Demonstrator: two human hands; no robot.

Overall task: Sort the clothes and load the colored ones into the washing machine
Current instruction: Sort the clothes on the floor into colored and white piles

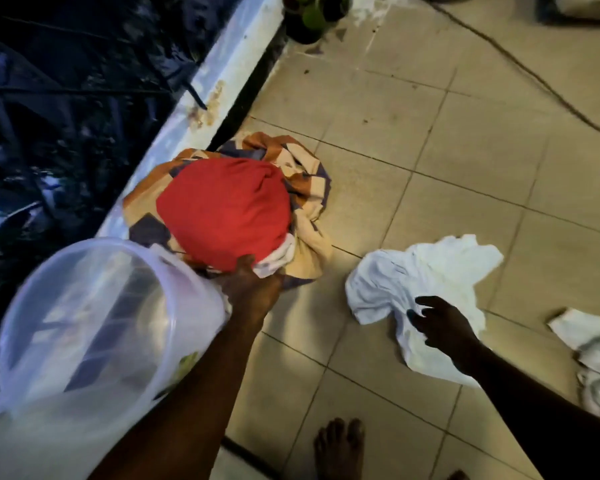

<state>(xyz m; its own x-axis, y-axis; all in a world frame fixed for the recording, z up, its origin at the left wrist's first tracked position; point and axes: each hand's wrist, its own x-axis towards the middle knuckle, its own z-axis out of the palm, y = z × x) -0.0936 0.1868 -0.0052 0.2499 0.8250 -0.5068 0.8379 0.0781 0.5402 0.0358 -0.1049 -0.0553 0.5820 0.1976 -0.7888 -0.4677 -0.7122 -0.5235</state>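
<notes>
A heap of colored clothes lies on the tiled floor by the ledge: a red garment [222, 209] on top of an orange, cream and purple patterned cloth [302, 181]. My left hand [253, 285] grips the near edge of that heap, where a bit of white fabric shows. A clear plastic bucket [84, 323] is tipped beside my left forearm, blurred. A white garment [420, 282] lies crumpled to the right. My right hand [440, 323] rests over its near edge with fingers spread, holding nothing that I can see.
Another white cloth with grey stripes [596, 358] lies at the right edge. A white ledge [201, 95] with a dark railing runs along the left. A potted plant [309, 15] stands at the top, a cable [520, 64] crosses the floor, and my bare foot [340, 448] is below.
</notes>
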